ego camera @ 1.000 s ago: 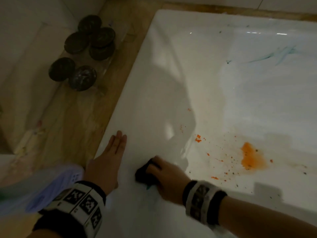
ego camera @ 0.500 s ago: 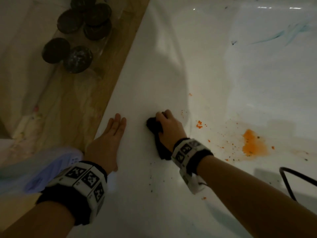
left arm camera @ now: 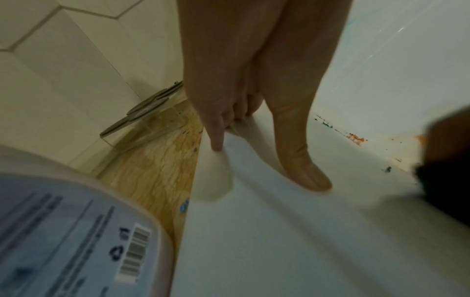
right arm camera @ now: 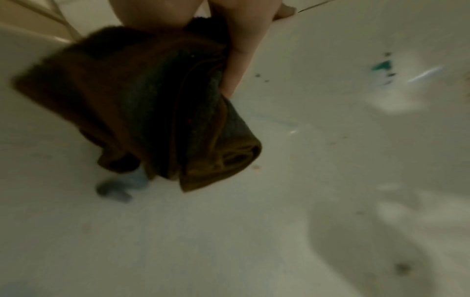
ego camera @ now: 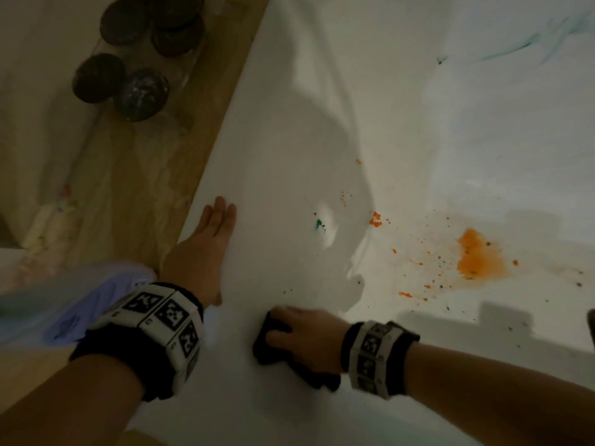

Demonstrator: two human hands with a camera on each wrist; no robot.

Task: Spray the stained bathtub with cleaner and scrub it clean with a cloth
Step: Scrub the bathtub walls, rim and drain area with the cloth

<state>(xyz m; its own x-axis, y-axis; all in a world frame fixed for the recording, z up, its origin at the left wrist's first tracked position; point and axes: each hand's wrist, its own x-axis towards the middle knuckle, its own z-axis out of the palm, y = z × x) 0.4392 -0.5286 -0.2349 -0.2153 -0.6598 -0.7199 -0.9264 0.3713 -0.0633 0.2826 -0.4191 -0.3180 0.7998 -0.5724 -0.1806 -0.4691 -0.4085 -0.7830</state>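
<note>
Main risk from here: just smearing the orange stain [ego camera: 479, 255] at the right of the frame instead of lifting it, since that bunched dark cloth [ego camera: 273, 346] looks already loaded with grime. Could also skip the small green spot [ego camera: 318, 223] mid-frame and the teal streaks [ego camera: 528, 40] in the upper right, both well apart from where the scrubbing is. Slippery wet bathtub [ego camera: 289, 123] plus a leaning brace means a possible slide too. Right hand [ego camera: 306, 339], lower middle of the frame, clenched around the rolled cloth and pressing it onto the tub's near slope. Left hand [ego camera: 203, 252], lower left, flat and relaxed, fingers straight, resting on the tub rim, holding nothing. Cleaner bottle [ego camera: 64, 304] parked just beside that wrist, at the lower left edge.
</note>
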